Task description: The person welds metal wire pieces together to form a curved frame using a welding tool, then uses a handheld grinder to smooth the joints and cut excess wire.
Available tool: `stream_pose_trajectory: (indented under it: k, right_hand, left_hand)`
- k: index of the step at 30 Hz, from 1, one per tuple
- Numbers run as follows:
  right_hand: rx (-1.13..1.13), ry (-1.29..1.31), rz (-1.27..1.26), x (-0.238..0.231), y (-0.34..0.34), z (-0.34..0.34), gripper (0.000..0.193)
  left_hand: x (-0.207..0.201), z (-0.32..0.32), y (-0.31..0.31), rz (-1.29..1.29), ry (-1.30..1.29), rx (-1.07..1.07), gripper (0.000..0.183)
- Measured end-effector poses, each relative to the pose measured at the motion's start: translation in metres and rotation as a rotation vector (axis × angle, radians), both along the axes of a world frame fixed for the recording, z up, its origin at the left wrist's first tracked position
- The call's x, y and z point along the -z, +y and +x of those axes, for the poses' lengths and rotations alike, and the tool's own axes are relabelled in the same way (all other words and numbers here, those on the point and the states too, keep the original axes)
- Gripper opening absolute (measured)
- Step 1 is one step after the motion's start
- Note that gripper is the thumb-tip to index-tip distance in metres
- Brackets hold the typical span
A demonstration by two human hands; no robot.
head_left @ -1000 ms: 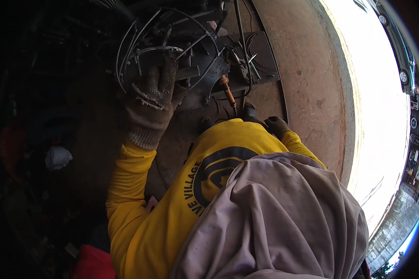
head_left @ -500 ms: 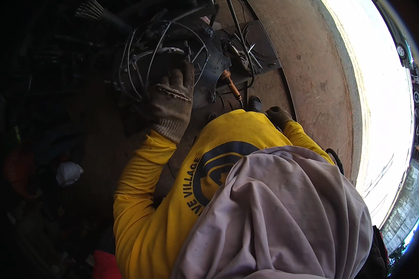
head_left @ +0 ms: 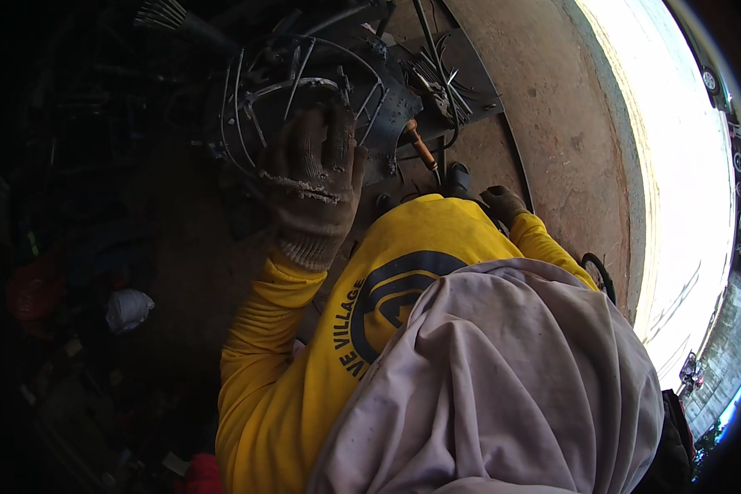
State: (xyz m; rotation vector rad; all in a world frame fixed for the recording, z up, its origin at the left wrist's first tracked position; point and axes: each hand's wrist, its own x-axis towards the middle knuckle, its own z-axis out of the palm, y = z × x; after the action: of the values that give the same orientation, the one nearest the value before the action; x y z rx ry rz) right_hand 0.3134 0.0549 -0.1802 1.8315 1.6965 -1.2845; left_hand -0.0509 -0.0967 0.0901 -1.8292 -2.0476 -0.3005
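My left hand (head_left: 317, 185), in a worn brown knit glove, is raised at a round cage of bent metal rods (head_left: 303, 78). Its fingers stretch up over the near side of the cage, apart from the thumb; nothing shows in the grip, and the palm side is hidden. My right hand (head_left: 504, 204), in a dark glove, rests low beside my body with its fingers curled in; whatever may be inside is hidden. Between them, an orange-brown tool handle (head_left: 420, 144), like a welding electrode holder, leans against a dark metal piece (head_left: 395, 107) beside the cage.
Thin metal rods (head_left: 449, 86) lie on a dark plate (head_left: 475, 70) beyond the handle. A dark cable or bar (head_left: 430, 41) crosses there. My shod foot (head_left: 459, 179) stands on the concrete floor (head_left: 552, 107). Dim clutter and a white bundle (head_left: 129, 309) lie at left.
My left hand has shifted slightly right and down against the cage, its thumb now showing. The whole view has moved a little. My right hand stays beside my body.
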Motion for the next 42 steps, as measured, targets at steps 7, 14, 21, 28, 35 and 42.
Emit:
stream_pose_trajectory:
  k: [7, 14, 21, 28, 35, 42]
  right_hand:
    - [0.043, -0.011, 0.059, -0.003, -0.021, 0.013, 0.051]
    - [-0.029, 0.011, -0.016, -0.006, -0.019, 0.018, 0.053]
    - [0.039, 0.062, -0.019, 0.022, -0.015, 0.052, 0.056]
    - [0.110, 0.134, -0.120, 0.067, 0.018, 0.082, 0.054]
    - [0.127, 0.202, -0.121, 0.101, 0.064, 0.088, 0.047]
    - [0.058, 0.195, -0.130, 0.084, 0.085, 0.069, 0.053]
  left_hand:
    - [-0.010, 0.003, 0.010, -0.121, 0.052, -0.309, 0.109]
    - [0.016, 0.011, -0.001, -0.268, 0.010, -0.411, 0.115]
    - [0.022, 0.008, 0.007, -0.095, 0.165, -0.381, 0.107]
    - [-0.039, 0.034, 0.001, 0.070, -0.495, -0.405, 0.108]
    - [-0.086, 0.061, 0.010, 0.145, -0.716, -0.299, 0.102]
    - [-0.097, 0.088, 0.019, 0.143, -0.774, -0.315, 0.104]
